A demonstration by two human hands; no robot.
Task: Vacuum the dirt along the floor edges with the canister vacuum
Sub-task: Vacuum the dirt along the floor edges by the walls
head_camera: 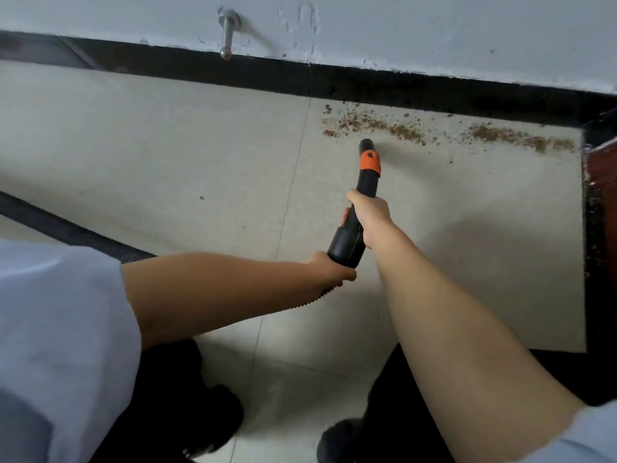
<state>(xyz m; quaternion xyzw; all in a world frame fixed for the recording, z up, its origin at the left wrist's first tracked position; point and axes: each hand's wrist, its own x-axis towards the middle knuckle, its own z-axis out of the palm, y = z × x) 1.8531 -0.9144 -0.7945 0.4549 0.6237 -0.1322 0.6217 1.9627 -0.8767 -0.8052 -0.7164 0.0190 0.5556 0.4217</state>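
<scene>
Head cam, one frame. Both hands on the vacuum wand (362, 192), standing over pale floor tiles (167, 145) facing the wall.

Progress (my read): early to mid. A band of brown dirt (377, 123) lies on the tile just in front of the black baseboard (233, 73), w/ a second patch of dirt (521, 138) further right toward the corner, near a reddish-brown wood piece (601, 168). Both patches look unswept. Tile left of the grout line looks mostly clean, bar one small speck; can't say whether it was vacuumed or never dirty. Dark strip along the right edge also carries scattered crumbs, so that edge is prob. left to do too.

Wand: black w/ an orange collar (370, 163). Nozzle tip (366, 144) sits just below the left dirt band, near it, not plainly in it. Can't tell if the tip touches the floor. Long axis runs from lower-left (hose end) up to the tip, nearly straight away from me, tilted slightly right; tip points at the baseboard.

Hands: right hand (369, 217) wraps the wand mid-body, fingers curled round it, thumb on top. Left hand (330, 269) grips the rear end where the ribbed hose (66, 228) joins, fingers closed underneath. Hose trails off left across the floor. Canister itself not in view.

Other: metal door stop (227, 35) sticks out of the wall above the baseboard.
</scene>
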